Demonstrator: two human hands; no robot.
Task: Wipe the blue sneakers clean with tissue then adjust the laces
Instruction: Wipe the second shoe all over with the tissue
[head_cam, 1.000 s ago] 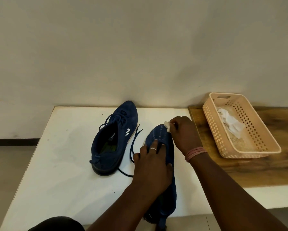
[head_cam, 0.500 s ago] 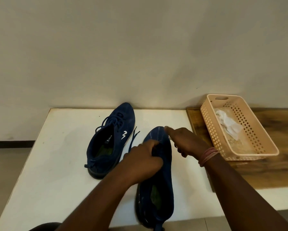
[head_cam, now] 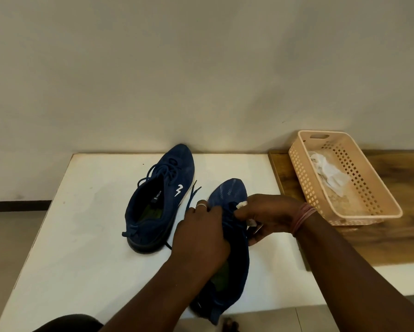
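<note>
Two blue sneakers lie on the white table. The left sneaker lies untouched with its laces loose, its toe toward the wall. The near sneaker is under both hands. My left hand grips its tongue and lace area from above. My right hand is curled at the laces from the right and holds a small white tissue, of which bits show between the fingers. The near sneaker's heel hangs over the table's front edge.
A peach plastic basket stands on a wooden board at the right, with crumpled white tissue inside. A plain wall runs behind the table. Loose lace ends lie between the two sneakers.
My right hand has drawn back from the near sneaker's toe to its lace area, still with the tissue. My left hand has shifted on the tongue. The camera has tilted slightly.
</note>
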